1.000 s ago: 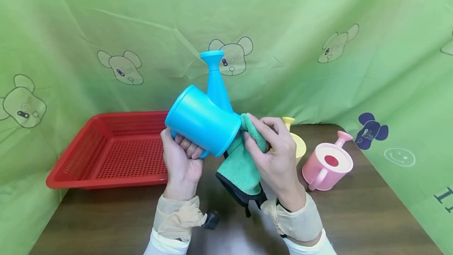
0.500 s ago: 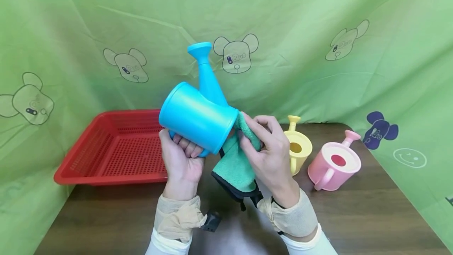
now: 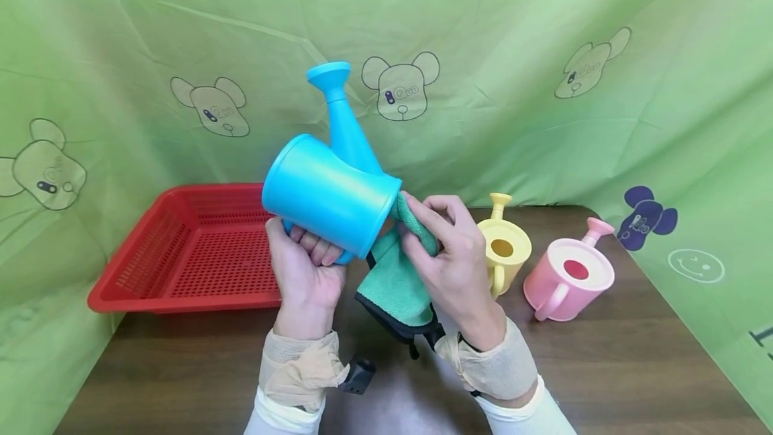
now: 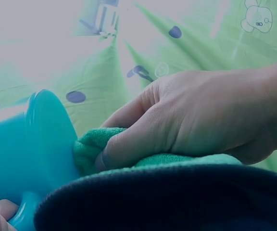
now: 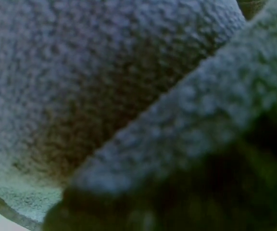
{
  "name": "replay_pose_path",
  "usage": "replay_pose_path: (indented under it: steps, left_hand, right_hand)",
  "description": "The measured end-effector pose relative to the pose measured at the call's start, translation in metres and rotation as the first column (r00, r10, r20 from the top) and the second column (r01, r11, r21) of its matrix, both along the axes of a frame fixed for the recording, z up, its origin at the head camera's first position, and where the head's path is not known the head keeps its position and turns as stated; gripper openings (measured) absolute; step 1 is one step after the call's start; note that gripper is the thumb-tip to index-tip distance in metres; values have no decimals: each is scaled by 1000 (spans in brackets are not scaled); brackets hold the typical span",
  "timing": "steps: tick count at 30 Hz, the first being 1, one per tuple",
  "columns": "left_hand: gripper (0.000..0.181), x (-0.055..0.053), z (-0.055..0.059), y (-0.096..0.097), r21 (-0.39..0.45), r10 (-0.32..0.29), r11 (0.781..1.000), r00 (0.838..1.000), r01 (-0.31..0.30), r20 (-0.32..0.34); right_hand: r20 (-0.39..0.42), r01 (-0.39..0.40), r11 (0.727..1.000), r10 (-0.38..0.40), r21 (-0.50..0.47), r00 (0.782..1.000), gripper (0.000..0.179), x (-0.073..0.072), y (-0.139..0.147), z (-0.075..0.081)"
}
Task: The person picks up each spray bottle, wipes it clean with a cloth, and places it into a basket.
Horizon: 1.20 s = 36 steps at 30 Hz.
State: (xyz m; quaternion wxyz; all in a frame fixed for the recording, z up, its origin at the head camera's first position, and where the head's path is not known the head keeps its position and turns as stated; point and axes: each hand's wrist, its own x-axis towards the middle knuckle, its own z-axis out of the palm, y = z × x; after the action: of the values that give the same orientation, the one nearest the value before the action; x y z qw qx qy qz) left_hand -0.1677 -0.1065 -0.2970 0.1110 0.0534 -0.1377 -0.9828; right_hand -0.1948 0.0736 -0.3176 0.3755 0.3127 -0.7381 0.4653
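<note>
Above a dark wooden table (image 3: 616,368), a person's left hand (image 3: 306,280) grips the handle (image 3: 346,258) of a blue watering can (image 3: 329,193), held tilted in the air with its spout (image 3: 351,136) pointing up, while the right hand (image 3: 455,260) pinches a green cloth (image 3: 398,280) against the end of the can nearest it. At left sits a red basket (image 3: 181,303); at right, a yellow watering can (image 3: 514,240) stands near a pink one (image 3: 546,282), before a green curtain (image 3: 483,146) printed with cartoon animal heads (image 3: 401,89).
</note>
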Motion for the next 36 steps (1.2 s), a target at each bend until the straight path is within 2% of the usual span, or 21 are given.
replay_pose_path:
  steps: [6,12,21,27,30,36]
  left_hand:
    - [55,2,0,-1,16,15,1000,1000,-15,-4]
    - [53,3,1,-1,46,39,998,999,-37,-36]
    - [53,5,0,-3,93,78,993,995,-73,-54]
    - [52,5,-1,-4,123,80,990,990,-66,-117]
    - [52,4,-1,-3,74,100,993,985,-90,-141]
    - [53,4,-1,-3,82,103,993,975,-89,-195]
  right_hand:
    - [-9,3,998,-2,56,1000,44,0,-2,-2]
    - [-15,12,992,-10,128,1000,42,1,-3,-4]
    - [11,-43,982,42,186,999,42,6,-8,-4]
    - [18,-78,973,76,215,997,43,9,-8,-4]
    - [14,-98,966,97,238,995,42,10,-7,-5]
    - [0,-143,949,149,282,989,40,12,-5,-7]
